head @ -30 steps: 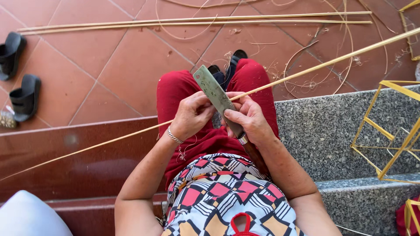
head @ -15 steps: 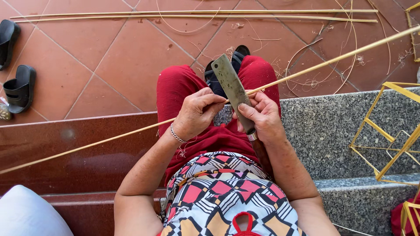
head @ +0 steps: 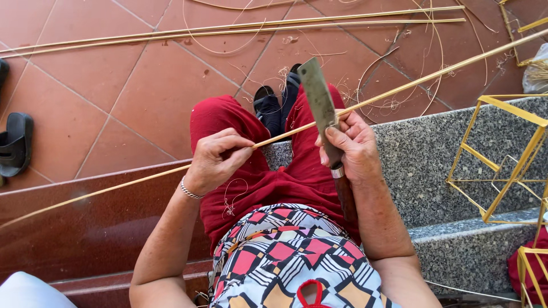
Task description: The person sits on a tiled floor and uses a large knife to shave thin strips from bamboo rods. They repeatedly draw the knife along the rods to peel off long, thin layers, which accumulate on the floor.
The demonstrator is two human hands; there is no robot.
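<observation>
Left hand: your left hand (head: pixel 220 159) pinched the bamboo strip (head: pixel 399 86) between thumb and fingers.
Right hand: your right hand (head: pixel 351 147) was wrapped round the cleaver (head: pixel 319 105), blade pointing away from you.
Strip: it ran slantwise through both hands, meeting the blade just beside your right thumb.

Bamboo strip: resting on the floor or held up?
Held up. The bamboo strip runs across the lap, pinched by the left hand; the right hand holds a cleaver against it.
</observation>
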